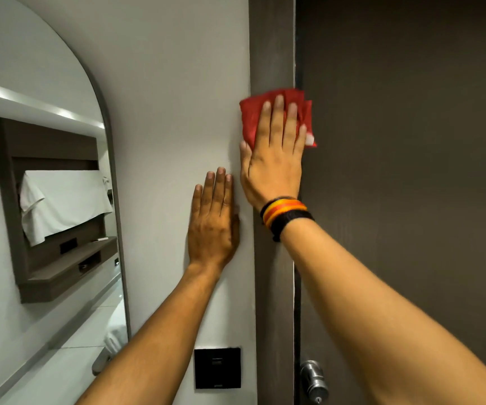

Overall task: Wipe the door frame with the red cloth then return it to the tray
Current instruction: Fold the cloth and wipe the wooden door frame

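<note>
The door frame (272, 54) stood between the wall (177, 83) on its left and the door (411, 141) on its right. A mirror (31, 141) hung left on the wall, a switch plate (217, 368) low beside the frame.

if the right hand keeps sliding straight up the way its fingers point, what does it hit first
Nothing, as far as the view shows. The right hand presses the red cloth flat on the door frame, fingers pointing up. Above the cloth the dark frame strip runs bare to the picture's top edge.
</note>
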{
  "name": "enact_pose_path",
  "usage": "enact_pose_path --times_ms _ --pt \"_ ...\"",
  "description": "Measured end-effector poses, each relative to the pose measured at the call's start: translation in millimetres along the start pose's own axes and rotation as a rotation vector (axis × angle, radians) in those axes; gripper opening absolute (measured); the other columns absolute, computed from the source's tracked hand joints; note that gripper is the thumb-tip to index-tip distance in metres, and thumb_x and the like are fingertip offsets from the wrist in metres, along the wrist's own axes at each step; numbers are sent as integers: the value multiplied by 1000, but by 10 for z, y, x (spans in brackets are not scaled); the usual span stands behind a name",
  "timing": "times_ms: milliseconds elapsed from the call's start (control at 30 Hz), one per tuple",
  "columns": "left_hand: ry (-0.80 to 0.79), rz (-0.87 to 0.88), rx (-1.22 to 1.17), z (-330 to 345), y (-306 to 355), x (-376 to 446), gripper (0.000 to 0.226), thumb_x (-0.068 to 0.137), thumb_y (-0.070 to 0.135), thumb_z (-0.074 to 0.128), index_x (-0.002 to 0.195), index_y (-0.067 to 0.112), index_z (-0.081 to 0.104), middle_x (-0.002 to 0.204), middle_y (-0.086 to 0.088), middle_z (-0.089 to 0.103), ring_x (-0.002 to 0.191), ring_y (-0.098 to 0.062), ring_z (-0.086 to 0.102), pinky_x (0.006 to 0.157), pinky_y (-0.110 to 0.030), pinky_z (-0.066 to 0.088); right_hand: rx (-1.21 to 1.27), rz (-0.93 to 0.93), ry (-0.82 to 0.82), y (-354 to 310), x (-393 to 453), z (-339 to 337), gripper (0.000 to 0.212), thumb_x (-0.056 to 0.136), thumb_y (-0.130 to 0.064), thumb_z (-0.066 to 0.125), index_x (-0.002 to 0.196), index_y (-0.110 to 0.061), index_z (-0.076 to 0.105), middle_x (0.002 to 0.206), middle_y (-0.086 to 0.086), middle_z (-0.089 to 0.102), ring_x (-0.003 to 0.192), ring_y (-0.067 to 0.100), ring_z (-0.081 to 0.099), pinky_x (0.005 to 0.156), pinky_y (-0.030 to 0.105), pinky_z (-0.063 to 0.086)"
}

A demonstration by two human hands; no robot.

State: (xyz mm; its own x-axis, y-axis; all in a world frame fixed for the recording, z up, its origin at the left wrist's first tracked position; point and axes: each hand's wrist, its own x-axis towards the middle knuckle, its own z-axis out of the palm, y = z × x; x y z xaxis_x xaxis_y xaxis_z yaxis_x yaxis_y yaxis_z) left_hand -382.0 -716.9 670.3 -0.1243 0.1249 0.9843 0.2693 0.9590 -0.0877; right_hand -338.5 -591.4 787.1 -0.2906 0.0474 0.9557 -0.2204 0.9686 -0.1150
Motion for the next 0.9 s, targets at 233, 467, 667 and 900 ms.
enact_pose_path --times_ms 233,467,667,900 --pt "13 6 23 30 -13 47 57 112 24 28 165 6 18 174 -8 8 163 -28 8 135 -42 7 10 1 21 -106 964 -265 73 104 -47 25 163 -9 1 172 13 -4 160 34 -6 129 56 1" --pt "-2 7 32 10 -7 44 57 113 28 21 166 8 15 175 -11 15 163 -28 9 134 -41 5 -15 -25 7 -74 1059 -334 72 105 -47 23 163 -10 2 173 12 -2 160 34 -4 129 55 4" --pt "12 14 40 10 -11 54 57 112 24 31 165 5 20 174 -15 19 163 -32 16 134 -45 9 3 -29 2 11 164 -69 71 105 -47 25 163 -9 8 172 14 4 160 34 2 129 55 8" --pt "-24 7 38 -15 16 50 59 112 27 31 166 5 16 175 -15 15 163 -32 13 134 -45 8 34 -34 -54 235 -1339 347 71 106 -46 32 163 -9 10 172 15 4 160 33 0 129 57 8"
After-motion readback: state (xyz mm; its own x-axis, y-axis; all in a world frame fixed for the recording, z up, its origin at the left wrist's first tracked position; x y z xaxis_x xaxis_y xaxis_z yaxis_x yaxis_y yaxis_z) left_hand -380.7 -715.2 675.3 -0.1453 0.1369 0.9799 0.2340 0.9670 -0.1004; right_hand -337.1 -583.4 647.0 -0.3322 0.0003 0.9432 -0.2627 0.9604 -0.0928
